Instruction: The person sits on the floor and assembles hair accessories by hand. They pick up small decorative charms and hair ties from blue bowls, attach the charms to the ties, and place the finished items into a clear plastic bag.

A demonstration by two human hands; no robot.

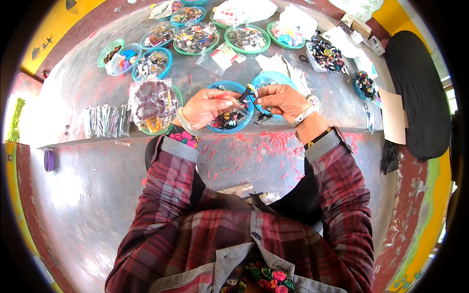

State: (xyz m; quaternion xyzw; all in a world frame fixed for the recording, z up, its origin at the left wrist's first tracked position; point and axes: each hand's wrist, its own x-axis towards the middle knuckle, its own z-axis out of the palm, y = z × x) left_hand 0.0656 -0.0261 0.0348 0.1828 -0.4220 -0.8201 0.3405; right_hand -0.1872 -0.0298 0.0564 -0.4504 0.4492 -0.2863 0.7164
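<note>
My left hand (pixel 207 110) and my right hand (pixel 282 101) face each other, both with closed fingertips. Pinched between them is a small black hair tie (pixel 247 94) with a yellow and white charm. A clear, see-through bit of plastic seems to hang by the left fingers; its edges are hard to make out. Beneath lies a blue basin (pixel 250 118) holding several black hair ties with coloured charms. Partly behind my right hand sits another blue basin (pixel 273 77), with black cords near its lower edge.
Left of my hands, a green basin (pixel 177 93) bears bagged beads (pixel 152 100). Slim plastic packets (pixel 106 121) stand beside it. Several basins of bagged trinkets (pixel 196 38) fill the far side. At right are a white tub of hair ties (pixel 327 56) and cardboard (pixel 392 115). Red scraps (pixel 273 149) litter the near ledge.
</note>
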